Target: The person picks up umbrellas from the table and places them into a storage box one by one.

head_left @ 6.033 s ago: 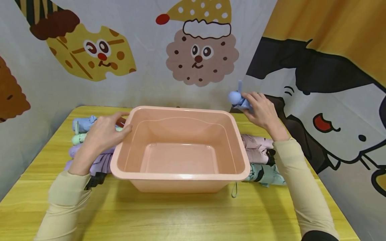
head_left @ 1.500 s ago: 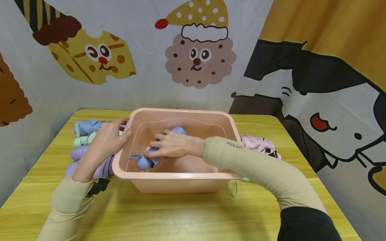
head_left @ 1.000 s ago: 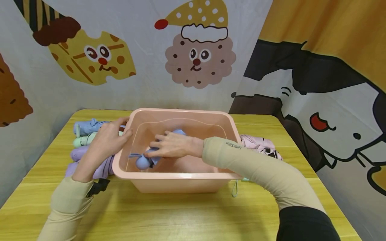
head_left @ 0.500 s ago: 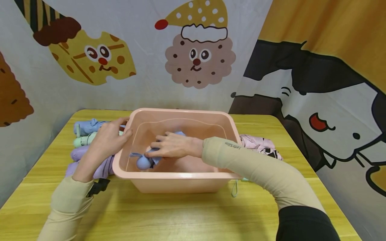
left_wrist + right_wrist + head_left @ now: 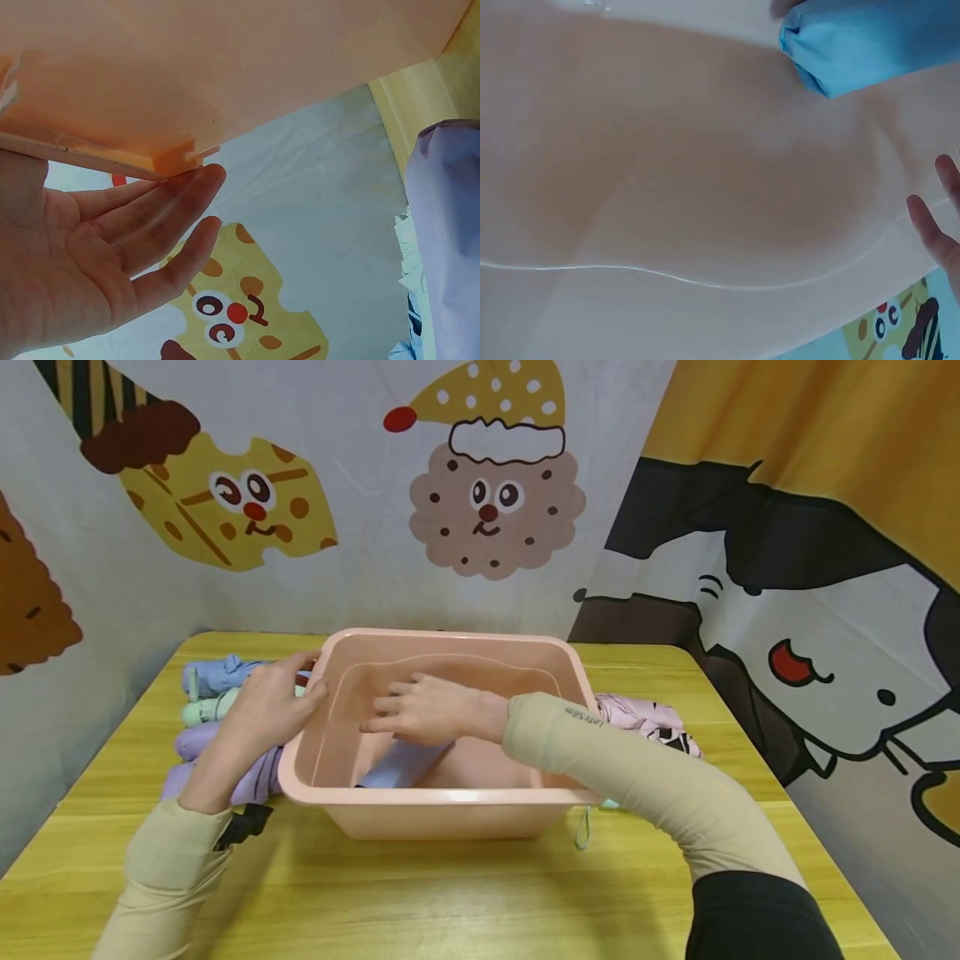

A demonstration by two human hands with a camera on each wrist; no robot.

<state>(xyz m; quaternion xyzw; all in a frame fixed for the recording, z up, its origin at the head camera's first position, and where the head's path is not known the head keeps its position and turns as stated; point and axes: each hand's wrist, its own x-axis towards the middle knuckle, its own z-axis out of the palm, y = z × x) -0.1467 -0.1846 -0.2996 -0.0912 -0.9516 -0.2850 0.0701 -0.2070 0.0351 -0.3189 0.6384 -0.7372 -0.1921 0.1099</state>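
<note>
A peach plastic basin [image 5: 457, 797] stands in the middle of the table. On its floor, towards the front left, lies a folded blue umbrella [image 5: 405, 766], its upper part hidden by my right hand [image 5: 431, 710]. That hand hovers inside the basin with fingers spread, holding nothing; the right wrist view shows a gap between its fingertips [image 5: 922, 217] and the umbrella. My left hand [image 5: 266, 702] holds the basin's left rim, thumb over the edge and fingers along the outside. Beside that wrist, purple umbrellas [image 5: 258, 777] lie on the table.
Further back on the left are a folded green umbrella [image 5: 210, 708] and a blue one [image 5: 217, 677]. A pink patterned umbrella [image 5: 641, 714] lies right of the basin, and a green wrist loop [image 5: 583, 828] hangs out near its front right corner. A cartoon-printed curtain [image 5: 360, 593] closes off the back.
My right hand brought the blue umbrella from the right into the basin, then let go and lifted slightly. The umbrella now lies lower on the basin floor. My left hand stayed at the rim.
</note>
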